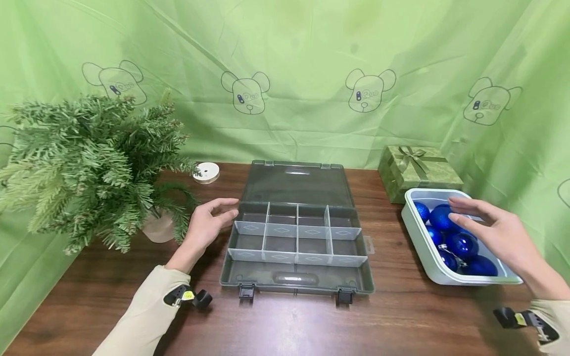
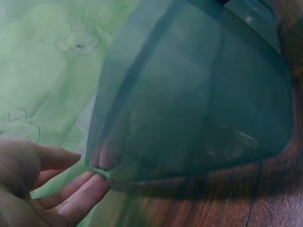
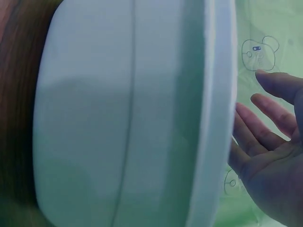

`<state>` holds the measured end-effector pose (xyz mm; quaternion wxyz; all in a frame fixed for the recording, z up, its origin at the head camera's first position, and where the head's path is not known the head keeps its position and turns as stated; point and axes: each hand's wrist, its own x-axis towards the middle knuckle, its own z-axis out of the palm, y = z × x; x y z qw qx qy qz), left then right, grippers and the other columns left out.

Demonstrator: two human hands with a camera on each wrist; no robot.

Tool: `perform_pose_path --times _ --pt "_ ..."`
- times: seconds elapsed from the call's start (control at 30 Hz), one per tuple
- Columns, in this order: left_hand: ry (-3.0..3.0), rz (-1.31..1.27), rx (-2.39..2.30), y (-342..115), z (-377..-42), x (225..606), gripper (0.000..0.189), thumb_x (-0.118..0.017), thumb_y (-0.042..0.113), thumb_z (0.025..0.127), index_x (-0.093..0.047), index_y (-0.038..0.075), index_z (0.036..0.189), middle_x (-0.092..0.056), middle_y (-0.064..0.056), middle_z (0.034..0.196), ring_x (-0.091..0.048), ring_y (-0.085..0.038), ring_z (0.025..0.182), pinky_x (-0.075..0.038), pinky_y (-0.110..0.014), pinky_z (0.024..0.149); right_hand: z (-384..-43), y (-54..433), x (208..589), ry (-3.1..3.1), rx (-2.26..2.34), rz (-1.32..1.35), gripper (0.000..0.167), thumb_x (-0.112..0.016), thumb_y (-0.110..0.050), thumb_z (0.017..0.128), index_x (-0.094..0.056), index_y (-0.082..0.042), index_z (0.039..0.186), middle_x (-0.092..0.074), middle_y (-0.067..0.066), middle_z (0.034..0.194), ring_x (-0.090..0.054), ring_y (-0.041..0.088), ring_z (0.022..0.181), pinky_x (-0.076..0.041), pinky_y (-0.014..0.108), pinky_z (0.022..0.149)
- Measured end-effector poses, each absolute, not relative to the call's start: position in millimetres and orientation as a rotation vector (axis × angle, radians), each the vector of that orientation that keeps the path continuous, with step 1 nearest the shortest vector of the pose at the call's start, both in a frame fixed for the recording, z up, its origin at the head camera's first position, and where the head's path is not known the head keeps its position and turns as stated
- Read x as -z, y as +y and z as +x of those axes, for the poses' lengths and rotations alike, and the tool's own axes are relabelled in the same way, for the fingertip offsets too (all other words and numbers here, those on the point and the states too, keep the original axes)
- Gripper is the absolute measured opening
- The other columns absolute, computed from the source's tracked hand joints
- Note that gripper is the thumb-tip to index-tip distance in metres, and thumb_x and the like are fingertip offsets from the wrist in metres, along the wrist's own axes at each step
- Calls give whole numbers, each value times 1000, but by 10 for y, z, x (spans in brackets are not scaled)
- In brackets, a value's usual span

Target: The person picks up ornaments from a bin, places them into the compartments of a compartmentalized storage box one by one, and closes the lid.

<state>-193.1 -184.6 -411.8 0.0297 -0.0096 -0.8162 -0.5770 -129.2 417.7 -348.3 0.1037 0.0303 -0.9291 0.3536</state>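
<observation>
A grey see-through compartment box [image 1: 296, 274] lies with its lid [image 1: 296, 180] folded back, clear dividers [image 1: 280, 257] standing inside. My left hand [image 1: 208, 222] is at the box's left side, fingertips right at its edge near the hinge; in the left wrist view the thumb stands apart from the fingers [image 2: 90, 191]. Over a pale plastic tub [image 1: 420, 254] hovers my right hand [image 1: 498, 232], fingers loosely bent with nothing between them. Below it lie several blue Christmas baubles [image 1: 463, 244], some shiny, some glittery. From the right wrist camera, the hand [image 3: 272, 137] shows beyond the tub's rim.
At the left, an artificial fir tree [image 1: 98, 163] in a pale pot [image 1: 160, 227] leans its branches near my left arm. A ribbon spool [image 1: 207, 173] sits behind it. Beyond the tub stands a green gift box [image 1: 420, 168] with a bow. Green cloth hangs behind the wooden table [image 1: 294, 326].
</observation>
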Motion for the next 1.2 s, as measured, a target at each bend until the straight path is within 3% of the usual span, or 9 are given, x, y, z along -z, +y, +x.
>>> perform_pose_path --times 0.27,0.53,0.7,0.83,0.9,0.97,1.07,1.13,1.2 --pt "-2508 -6 1833 -1851 -1950 4150 34 -77 10 99 -73 0 132 -71 -20 131 -74 -34 108 -61 -28 86 -1308 4295 3572 -2744 -1023 79 46 -78 -25 100 -68 -9 142 -64 -40 120 -57 -24 98 -37 1 82" --pt "-2518 15 1769 -1871 -1983 4243 28 -80 15 98 -79 4 124 -75 -15 125 -77 -13 93 -59 -21 80 -1313 4386 3639 -2775 -922 53 46 -81 -30 98 -71 -9 138 -61 -42 113 -53 -26 95 -32 1 78" --pt "-2518 6 1766 -1893 -1996 4275 28 -81 15 97 -80 4 123 -76 -16 122 -76 -10 92 -59 -21 81 -1331 4400 3660 -2791 -837 46 45 -83 -33 96 -74 -9 133 -60 -39 110 -50 -27 94 -33 4 75" --pt "-2523 -1 1759 -1910 -2006 4270 28 -82 15 96 -80 5 122 -76 -16 121 -77 -13 93 -59 -20 80 -1364 4407 3683 -2816 -787 24 47 -83 -36 95 -74 -8 132 -70 -21 116 -47 -27 95 -34 9 74" --pt "-2537 1 1729 -1913 -2008 4265 28 -83 17 96 -81 6 122 -76 -15 120 -76 -15 95 -58 -19 81 -1388 4400 3687 -2833 -754 13 49 -82 -37 96 -73 -7 134 -75 -3 122 -59 -13 101 -35 13 75" --pt "-2559 6 1683 -1919 -2007 4264 28 -84 19 95 -82 8 121 -77 -12 119 -74 -16 102 -55 -17 84 -1413 4384 3688 -2853 -729 12 52 -80 -37 97 -71 -5 137 -72 19 129 -67 14 114 -43 26 86" --pt "-2585 10 1630 -1930 -2007 4269 28 -84 22 94 -82 11 120 -78 -9 119 -71 -19 112 -51 -17 87 -1449 4355 3689 -2889 -697 17 55 -77 -38 100 -67 -2 139 -61 36 135 -55 60 122 -45 55 92" --pt "-2598 4 1610 -1939 -2010 4275 29 -84 24 94 -83 12 120 -78 -8 120 -68 -20 117 -49 -18 89 -1469 4338 3693 -2910 -678 18 57 -76 -38 100 -65 0 141 -57 41 136 -49 69 121 -40 72 90" --pt "-2603 -12 1611 -1947 -2020 4279 29 -84 24 94 -83 13 121 -77 -7 121 -67 -21 120 -49 -21 91 -1485 4328 3697 -2922 -648 17 58 -77 -39 100 -64 0 141 -55 42 136 -48 71 120 -40 73 89"
